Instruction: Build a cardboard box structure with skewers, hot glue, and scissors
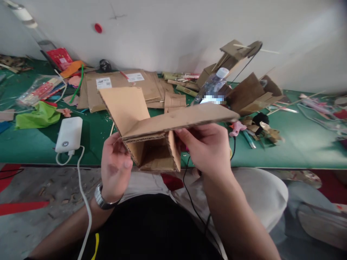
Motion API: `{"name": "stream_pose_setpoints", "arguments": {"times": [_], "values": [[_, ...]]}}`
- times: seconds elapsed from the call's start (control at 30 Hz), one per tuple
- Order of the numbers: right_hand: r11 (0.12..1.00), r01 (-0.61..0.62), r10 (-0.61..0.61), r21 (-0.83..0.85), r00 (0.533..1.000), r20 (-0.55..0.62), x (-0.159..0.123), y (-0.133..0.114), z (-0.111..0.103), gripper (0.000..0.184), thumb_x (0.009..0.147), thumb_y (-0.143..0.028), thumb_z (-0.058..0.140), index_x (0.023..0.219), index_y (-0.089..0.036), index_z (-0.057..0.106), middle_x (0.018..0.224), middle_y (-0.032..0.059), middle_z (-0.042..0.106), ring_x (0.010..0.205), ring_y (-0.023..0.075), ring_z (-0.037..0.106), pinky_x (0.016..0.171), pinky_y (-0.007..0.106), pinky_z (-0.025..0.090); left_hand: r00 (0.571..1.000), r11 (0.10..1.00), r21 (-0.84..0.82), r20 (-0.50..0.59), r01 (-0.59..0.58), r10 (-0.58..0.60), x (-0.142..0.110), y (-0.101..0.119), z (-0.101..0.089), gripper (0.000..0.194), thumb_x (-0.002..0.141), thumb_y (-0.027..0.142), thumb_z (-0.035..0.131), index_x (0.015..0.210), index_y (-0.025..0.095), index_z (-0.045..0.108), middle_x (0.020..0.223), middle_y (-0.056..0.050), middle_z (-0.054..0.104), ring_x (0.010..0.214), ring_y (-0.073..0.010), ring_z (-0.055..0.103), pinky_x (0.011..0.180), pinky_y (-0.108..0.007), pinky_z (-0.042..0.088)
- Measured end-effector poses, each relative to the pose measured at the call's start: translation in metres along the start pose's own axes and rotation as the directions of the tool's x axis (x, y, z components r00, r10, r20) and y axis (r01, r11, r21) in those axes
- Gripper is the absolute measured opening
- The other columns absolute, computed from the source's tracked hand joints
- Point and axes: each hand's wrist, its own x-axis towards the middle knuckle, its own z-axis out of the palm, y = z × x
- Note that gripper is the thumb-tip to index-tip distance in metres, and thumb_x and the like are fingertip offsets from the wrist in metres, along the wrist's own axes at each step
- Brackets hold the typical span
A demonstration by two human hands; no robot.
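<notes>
A cardboard structure is held up over the front edge of the green table. It has a hollow square box below, a long flat strip on top and an upright flap at the left. My right hand grips it under the strip, thumb against the box's right side; the other fingers are partly hidden. My left hand, with a watch at the wrist, holds the box's left side, fingers behind the cardboard and thumb in front.
On the green table lie a white power bank with a cable, flat cardboard sheets and a pink glue gun. A plastic bottle and a taller cardboard construction stand towards the wall. A black cord hangs near my lap.
</notes>
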Motion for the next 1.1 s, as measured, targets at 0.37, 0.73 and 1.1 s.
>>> {"name": "stream_pose_setpoints", "arguments": {"times": [0.37, 0.73, 1.1], "values": [[0.722, 0.482, -0.179, -0.497, 0.824, 0.538, 0.096, -0.011, 0.066, 0.011, 0.094, -0.022, 0.074, 0.088, -0.014, 0.079, 0.084, 0.0061, 0.077, 0.081, 0.0211, 0.068, 0.072, 0.031, 0.044, 0.887, 0.878, -0.211, -0.082, 0.430, -0.454, 0.021, -0.037, -0.020, 0.037, 0.081, 0.039, 0.088, 0.110, 0.024, 0.069, 0.123, -0.007, 0.074, 0.114, -0.0217, 0.072, 0.106, -0.047, 0.060], [0.571, 0.577, -0.032, -0.583, 0.726, 0.687, 0.092, 0.011, 0.079, 0.012, 0.096, -0.015, 0.069, 0.091, -0.014, 0.080, 0.091, 0.0104, 0.078, 0.079, 0.0212, 0.065, 0.069, 0.033, 0.039, 0.948, 0.702, 0.704, 0.142, 0.106, -0.286, 0.012, -0.006, -0.066, 0.033, 0.100, 0.048, 0.063, 0.087, 0.019, 0.073, 0.075, -0.005, 0.072, 0.067, -0.0179, 0.064, 0.066, -0.032, 0.051], [0.613, 0.584, -0.098, -0.532, 0.725, 0.682, 0.089, 0.016, 0.072, 0.008, 0.098, -0.019, 0.072, 0.099, -0.016, 0.079, 0.097, 0.0084, 0.076, 0.089, 0.0214, 0.066, 0.080, 0.032, 0.043, 0.964, -0.125, 0.986, 0.079, -0.114, -0.253, 0.064, -0.018, -0.109, 0.031, 0.099, 0.039, 0.050, 0.105, 0.014, 0.068, 0.103, -0.020, 0.073, 0.099, -0.0370, 0.068, 0.090, -0.047, 0.051]]}}
